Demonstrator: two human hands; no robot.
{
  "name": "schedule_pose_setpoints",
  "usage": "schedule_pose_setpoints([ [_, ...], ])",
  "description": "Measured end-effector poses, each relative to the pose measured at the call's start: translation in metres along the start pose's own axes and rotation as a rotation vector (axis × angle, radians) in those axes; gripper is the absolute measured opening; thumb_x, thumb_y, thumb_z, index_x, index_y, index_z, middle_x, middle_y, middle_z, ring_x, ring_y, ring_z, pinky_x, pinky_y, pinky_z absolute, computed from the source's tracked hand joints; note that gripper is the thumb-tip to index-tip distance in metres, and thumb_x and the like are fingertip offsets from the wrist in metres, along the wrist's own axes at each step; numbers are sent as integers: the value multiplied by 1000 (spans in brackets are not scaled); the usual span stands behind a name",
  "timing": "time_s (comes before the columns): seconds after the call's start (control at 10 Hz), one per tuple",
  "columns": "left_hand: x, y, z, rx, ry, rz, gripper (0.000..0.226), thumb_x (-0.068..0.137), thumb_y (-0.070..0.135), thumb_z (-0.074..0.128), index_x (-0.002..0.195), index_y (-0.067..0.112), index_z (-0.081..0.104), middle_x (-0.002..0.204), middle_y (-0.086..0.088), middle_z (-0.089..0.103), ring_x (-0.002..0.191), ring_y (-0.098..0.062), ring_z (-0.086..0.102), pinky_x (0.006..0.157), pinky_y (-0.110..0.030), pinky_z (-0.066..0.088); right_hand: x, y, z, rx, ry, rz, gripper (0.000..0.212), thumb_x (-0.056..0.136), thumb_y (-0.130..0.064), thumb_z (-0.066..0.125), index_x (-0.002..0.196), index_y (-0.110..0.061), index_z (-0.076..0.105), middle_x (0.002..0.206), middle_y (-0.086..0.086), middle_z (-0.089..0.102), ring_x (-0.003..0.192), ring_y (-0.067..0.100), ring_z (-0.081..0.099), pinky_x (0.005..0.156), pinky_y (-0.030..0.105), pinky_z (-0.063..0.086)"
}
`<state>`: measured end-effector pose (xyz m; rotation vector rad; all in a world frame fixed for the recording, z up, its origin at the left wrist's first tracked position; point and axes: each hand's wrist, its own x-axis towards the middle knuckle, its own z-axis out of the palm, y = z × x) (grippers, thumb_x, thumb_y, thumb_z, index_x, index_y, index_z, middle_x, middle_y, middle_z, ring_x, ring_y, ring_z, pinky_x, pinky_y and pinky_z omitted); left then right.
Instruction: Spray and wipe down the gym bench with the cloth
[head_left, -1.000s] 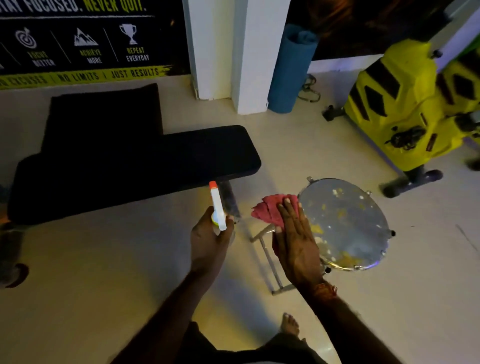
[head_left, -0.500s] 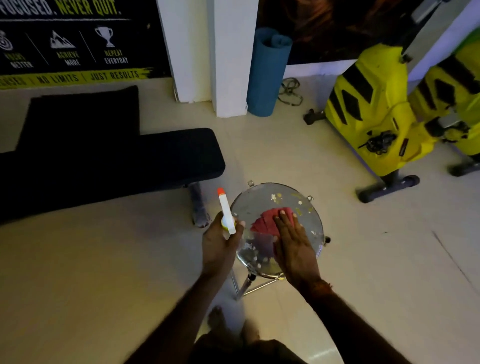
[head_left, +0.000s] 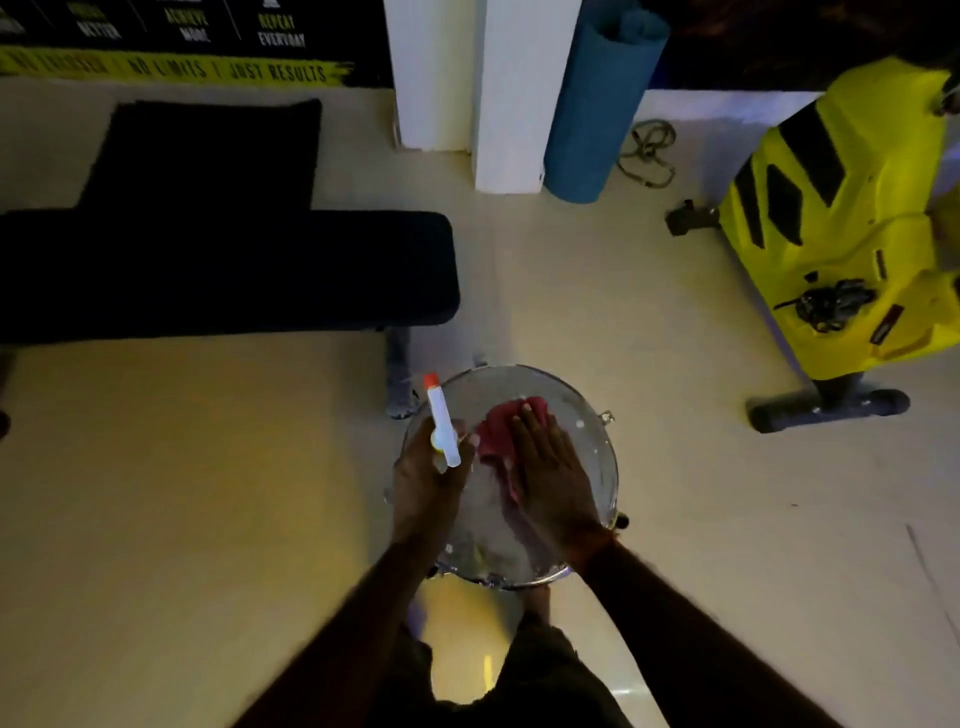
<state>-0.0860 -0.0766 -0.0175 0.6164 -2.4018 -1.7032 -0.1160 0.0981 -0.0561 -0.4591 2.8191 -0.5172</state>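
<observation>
Gripped orange-tipped bottle (head_left: 441, 421) in curled left hand (head_left: 426, 483); pressed cloth (head_left: 493, 431) flat under straight-fingered right hand (head_left: 550, 467) on round metal stool (head_left: 587, 415); stood near bench (head_left: 223, 275), its black pad apart, up-left of both hands.

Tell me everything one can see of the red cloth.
The cloth is pinkish red, soft and crumpled. It lies on the round shiny top, not on the black bench. The right hand presses flat on it with straight fingers and covers its right part.
</observation>
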Motion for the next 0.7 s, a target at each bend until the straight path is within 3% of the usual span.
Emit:
schedule_pose_setpoints([
  [0.1,-8,2,18,59,76,-32,23,88,10,77,104,17,61,87,12,65,75,4,61,66,-3,42,9,34,0,14,-95,-42,70,106,-47,38,161,-6,26,170,15,19,159,37,15,128,54,21],
  [0.3,-29,12,35,63,191,-60,46,92,17,74,131,32,55,109,36,57,99,21,57,77,3,41,17,83,-10,-168,-176,-193,71,103,-52,30,162,-13,25,171,6,18,159,36,17,124,60,20],
  [0.4,-34,13,39,102,223,-5,58,92,17,75,142,27,47,119,31,53,99,20,52,79,3,41,18,86,-5,-208,-163,-241,72,103,-53,33,162,-13,26,171,7,18,158,36,18,123,63,19],
  [0.5,-36,12,41,136,243,-21,70,91,21,76,150,16,38,138,11,51,118,-2,52,90,-11,49,17,80,-7,-205,-169,-247,73,101,-53,28,161,-10,31,170,11,23,157,38,21,122,65,22],
  [0.6,-49,1,38,257,252,-9,75,90,26,78,151,10,37,143,-9,53,127,-28,53,99,-49,52,10,80,-8,-192,-137,-316,72,103,-51,26,161,-9,29,170,13,20,158,38,16,123,67,19],
  [0.7,-69,-10,29,456,252,-5,79,90,31,77,151,0,38,147,-20,51,133,-38,51,107,-54,46,-3,72,-13,-199,-88,-387,68,104,-40,46,161,-7,29,169,16,21,156,40,21,120,69,26],
])
